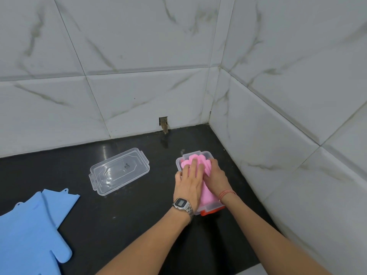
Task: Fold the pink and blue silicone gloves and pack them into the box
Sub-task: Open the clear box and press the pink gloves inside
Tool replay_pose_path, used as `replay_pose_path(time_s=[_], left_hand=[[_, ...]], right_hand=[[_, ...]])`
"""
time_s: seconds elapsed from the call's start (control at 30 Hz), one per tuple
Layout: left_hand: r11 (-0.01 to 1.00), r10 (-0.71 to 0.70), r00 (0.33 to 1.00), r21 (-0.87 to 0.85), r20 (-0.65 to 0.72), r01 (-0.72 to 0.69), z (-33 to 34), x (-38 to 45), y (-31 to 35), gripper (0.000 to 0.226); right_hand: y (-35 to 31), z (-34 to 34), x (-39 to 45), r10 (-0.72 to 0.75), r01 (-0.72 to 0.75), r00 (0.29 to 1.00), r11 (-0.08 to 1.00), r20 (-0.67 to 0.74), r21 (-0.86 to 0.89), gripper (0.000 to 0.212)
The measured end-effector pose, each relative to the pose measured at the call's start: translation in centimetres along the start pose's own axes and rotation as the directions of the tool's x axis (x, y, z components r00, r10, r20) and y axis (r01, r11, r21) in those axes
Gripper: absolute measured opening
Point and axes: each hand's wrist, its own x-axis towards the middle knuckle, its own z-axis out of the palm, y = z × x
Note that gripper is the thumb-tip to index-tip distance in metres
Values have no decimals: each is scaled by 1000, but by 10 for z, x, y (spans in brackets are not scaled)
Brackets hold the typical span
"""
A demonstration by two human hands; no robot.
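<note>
Clear lid [119, 171] is noted left of box [207, 154]; blue gloves [29, 231] are laid flat, near left. Pink gloves [205, 195] are pressed into box by left hand [188, 183] and right hand [215, 175], fingers flat.

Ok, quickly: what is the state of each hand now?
Left hand: open, pressing the pink gloves down.
Right hand: open, pressing them too.

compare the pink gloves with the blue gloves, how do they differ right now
The pink gloves sit in the clear box; the blue gloves lie on the black counter. The pink gloves are bundled compactly; the blue gloves are spread flat. The left hand and right hand press on the pink gloves; nothing touches the blue gloves. Both are plain, single-colour gloves.
</note>
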Motion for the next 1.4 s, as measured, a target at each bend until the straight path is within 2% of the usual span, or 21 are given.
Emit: replay_pose_path(time_s=[0.07,0.17,0.23,0.33,0.47,0.5,0.57,0.6,0.67,0.7,0.8,0.97,1.07,1.2,1.33,1.37,1.4], left_hand=[[999,25,996,27,81,-27,-2,4,1,58],[978,64,974,182,218,-105,-3,9,2,69],[939,82,945,294,316,-180,-4,13,3,67],[930,19,897,323,442,-179,-2,19,5,65],[867,-30,855,440,518,-236,-4,24,8,83],[844,-34,851,470,525,-256,-4,25,9,84],[815,-41,846,508,531,-279,-1,25,10,82],[804,-47,843,521,536,-286,1,24,11,81],[778,-60,831,548,552,-308,3,22,12,80],[768,-56,827,554,559,-322,4,21,13,79],[757,-33,809,543,588,-363,7,23,12,79],[755,-42,802,545,596,-365,7,23,13,77],[764,-35,810,538,586,-357,8,23,13,80],[771,-40,823,541,567,-335,7,24,9,83],[745,-34,831,568,556,-350,12,20,3,84],[725,-31,823,580,568,-373,14,18,1,84],[705,-23,814,586,581,-398,17,17,0,84]], right_hand=[[1,-1,-6,-79,79,997,996,-12,45,42],[-1,-2,-7,-122,122,993,992,9,-28,39],[-4,-2,-4,-77,82,996,990,42,-119,39],[-10,-2,5,47,-26,995,974,92,-224,40],[-19,0,10,65,-35,995,940,77,-339,31],[-19,2,10,-6,25,999,912,46,-409,34],[-15,5,7,-292,234,957,768,1,-596,48],[-14,5,4,-414,328,909,661,37,-675,52],[-11,6,1,-517,452,837,472,178,-757,52],[-7,8,1,-520,486,822,425,234,-763,54],[4,10,2,-378,464,874,466,305,-753,61],[14,14,2,-241,424,901,302,362,-854,80],[12,16,2,-231,409,905,240,357,-880,87],[6,17,3,-263,418,898,260,353,-871,86],[-1,9,-4,-446,525,812,278,377,-804,72],[-3,8,-6,-477,549,799,330,366,-768,66],[-5,9,-9,-487,567,801,426,349,-705,59]])
